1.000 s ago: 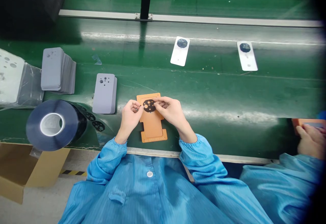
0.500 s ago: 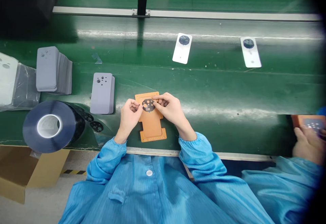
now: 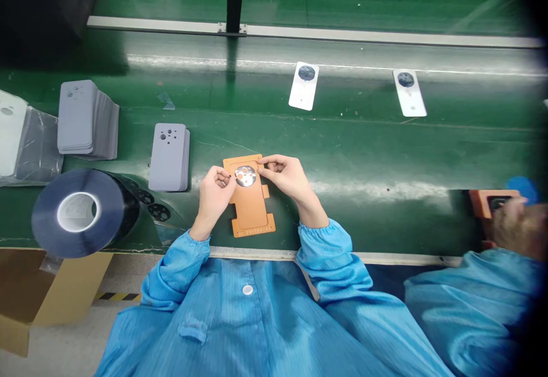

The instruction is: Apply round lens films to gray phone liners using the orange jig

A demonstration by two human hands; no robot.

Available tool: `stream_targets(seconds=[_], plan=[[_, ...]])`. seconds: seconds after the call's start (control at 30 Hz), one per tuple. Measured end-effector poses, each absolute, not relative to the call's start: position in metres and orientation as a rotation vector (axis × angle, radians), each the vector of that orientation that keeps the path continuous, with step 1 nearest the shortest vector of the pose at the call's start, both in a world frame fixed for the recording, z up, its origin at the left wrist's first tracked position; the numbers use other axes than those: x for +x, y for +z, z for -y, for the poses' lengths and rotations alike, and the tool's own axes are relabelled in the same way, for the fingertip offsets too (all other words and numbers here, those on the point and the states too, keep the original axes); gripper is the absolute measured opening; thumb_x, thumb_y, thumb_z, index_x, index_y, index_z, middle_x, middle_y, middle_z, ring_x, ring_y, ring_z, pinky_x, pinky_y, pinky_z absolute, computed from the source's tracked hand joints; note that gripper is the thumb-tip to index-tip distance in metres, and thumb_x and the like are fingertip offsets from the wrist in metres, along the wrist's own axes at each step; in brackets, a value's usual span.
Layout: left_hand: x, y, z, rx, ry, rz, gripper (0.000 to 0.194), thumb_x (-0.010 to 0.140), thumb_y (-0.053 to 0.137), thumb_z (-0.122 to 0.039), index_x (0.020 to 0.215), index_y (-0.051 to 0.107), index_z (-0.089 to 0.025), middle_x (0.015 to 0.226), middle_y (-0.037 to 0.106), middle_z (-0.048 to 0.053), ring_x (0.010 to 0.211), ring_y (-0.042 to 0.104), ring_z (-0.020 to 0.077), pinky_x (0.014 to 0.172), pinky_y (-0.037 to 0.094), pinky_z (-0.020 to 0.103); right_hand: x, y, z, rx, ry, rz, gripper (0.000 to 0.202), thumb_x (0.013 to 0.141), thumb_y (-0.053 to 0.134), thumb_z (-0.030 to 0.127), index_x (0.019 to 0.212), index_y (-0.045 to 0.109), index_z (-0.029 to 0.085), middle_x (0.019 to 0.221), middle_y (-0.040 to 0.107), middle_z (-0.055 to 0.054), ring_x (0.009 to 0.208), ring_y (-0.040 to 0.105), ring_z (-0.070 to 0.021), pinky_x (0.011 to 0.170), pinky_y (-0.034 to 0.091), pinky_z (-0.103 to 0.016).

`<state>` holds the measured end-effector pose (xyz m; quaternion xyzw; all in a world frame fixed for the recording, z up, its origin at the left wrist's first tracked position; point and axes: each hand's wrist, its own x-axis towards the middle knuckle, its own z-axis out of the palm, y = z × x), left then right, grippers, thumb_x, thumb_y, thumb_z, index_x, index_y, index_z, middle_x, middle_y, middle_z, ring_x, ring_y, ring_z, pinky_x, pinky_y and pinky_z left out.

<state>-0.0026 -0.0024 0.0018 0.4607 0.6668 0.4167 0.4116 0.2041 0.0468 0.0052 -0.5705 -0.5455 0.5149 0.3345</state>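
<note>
An orange fixture plate [image 3: 252, 208] lies on the green bench in front of me, with a shallow phone-shaped recess. Over its upper end is a round film disc with several holes [image 3: 245, 176], shining under the light. My left hand [image 3: 216, 191] pinches at the disc's left edge, with thumb and forefinger together. From the right, my right hand [image 3: 287, 178] has thumb and forefinger closed at the disc's right edge. Whether the disc touches the plate I cannot tell.
To the left are a short stack of grey phone-shaped sheets [image 3: 166, 163], a taller stack [image 3: 77, 120], a film roll [image 3: 45, 214] and a cardboard box [image 3: 71, 285]. White panels with dark discs [image 3: 303, 91] lie farther back. A co-worker's blurred hand [image 3: 520, 225] works at another orange fixture [image 3: 479, 203].
The disc has gone from dark to bright and reflective. My right fingers have drawn slightly off the disc towards its right edge. The co-worker's hand and orange fixture have moved left.
</note>
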Motion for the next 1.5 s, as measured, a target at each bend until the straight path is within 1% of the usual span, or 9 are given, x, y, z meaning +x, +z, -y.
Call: stream_targets(seconds=[0.4,0.5,0.6,0.67,0.83,1.0,1.27,1.4,1.5], plan=[[-0.004,0.004,0.012,1.066,1.105,-1.644,0.022,0.077,0.077,-0.028,0.090,0.061,-0.020,0.077,0.064,-0.002,0.056,0.053,0.0082,0.055,0.042,0.021,0.202,0.004,-0.045,-1.499,1.330,1.496,0.032,0.076,0.076,0.035,0.101,0.079,0.015,0.064,0.050,0.005,0.060,0.041,-0.0115,0.059,0.034,-0.029],[-0.015,0.012,0.021,0.782,1.152,-1.530,0.035,0.080,0.076,-0.049,0.091,0.063,-0.019,0.077,0.064,0.000,0.053,0.052,0.0091,0.045,0.035,0.022,0.204,0.006,-0.044,-1.485,1.338,1.466,0.032,0.077,0.072,0.032,0.102,0.078,0.014,0.064,0.049,0.006,0.059,0.041,-0.0108,0.059,0.035,-0.028],[-0.034,0.017,0.030,0.454,1.153,-1.339,0.064,0.084,0.055,-0.080,0.092,0.064,-0.017,0.074,0.062,0.003,0.047,0.049,0.0108,0.038,0.026,0.024,0.204,0.008,-0.043,-1.461,1.348,1.424,0.034,0.076,0.072,0.034,0.102,0.078,0.013,0.064,0.049,0.006,0.058,0.042,-0.0104,0.058,0.036,-0.028],[-0.046,0.020,0.034,0.344,1.188,-1.268,0.072,0.085,0.045,-0.086,0.093,0.064,-0.017,0.074,0.062,0.004,0.047,0.049,0.0116,0.039,0.028,0.025,0.204,0.008,-0.044,-1.442,1.354,1.413,0.034,0.076,0.072,0.036,0.101,0.078,0.012,0.064,0.051,0.005,0.058,0.043,-0.0105,0.058,0.036,-0.028],[-0.049,0.026,0.041,0.304,1.276,-1.243,0.048,0.085,0.067,-0.067,0.095,0.059,-0.021,0.074,0.061,0.000,0.048,0.045,0.0089,0.043,0.030,0.023,0.204,0.007,-0.042,-1.438,1.360,1.421,0.035,0.078,0.074,0.038,0.101,0.078,0.012,0.064,0.055,0.004,0.058,0.047,-0.0110,0.057,0.038,-0.028],[-0.017,0.038,0.059,0.430,1.213,-1.179,0.050,0.087,0.067,-0.068,0.103,0.060,-0.021,0.072,0.061,-0.001,0.046,0.045,0.0091,0.042,0.029,0.023,0.197,0.017,-0.033,-1.418,1.361,1.369,0.037,0.081,0.078,0.044,0.103,0.078,0.014,0.074,0.068,-0.002,0.065,0.060,-0.0148,0.065,0.051,-0.031],[0.034,0.035,0.103,0.538,0.777,-0.975,0.063,0.084,0.068,-0.073,0.102,0.075,-0.012,0.071,0.068,0.005,0.043,0.049,0.0091,0.040,0.027,0.023,0.184,0.053,-0.032,-1.102,1.544,1.307,0.086,0.083,0.080,0.041,0.159,0.042,0.026,0.123,0.076,-0.011,0.107,0.075,-0.0267,0.090,0.064,-0.042],[0.027,0.033,0.127,0.897,0.657,-1.041,0.049,0.095,0.061,-0.062,0.097,0.079,-0.016,0.071,0.071,0.008,0.050,0.057,0.0141,0.046,0.040,0.027,0.195,0.062,-0.033,-1.082,1.511,1.499,0.072,0.087,0.071,0.030,0.155,0.047,0.025,0.127,0.073,-0.009,0.113,0.073,-0.0273,0.096,0.062,-0.044],[0.016,0.032,0.136,1.453,0.844,-1.257,0.027,0.099,0.061,-0.041,0.097,0.080,-0.022,0.083,0.077,0.010,0.070,0.069,0.0212,0.068,0.056,0.036,0.201,0.064,-0.027,-1.096,1.485,1.632,0.058,0.090,0.064,0.025,0.148,0.055,0.024,0.130,0.072,-0.009,0.109,0.073,-0.0256,0.094,0.063,-0.043]])
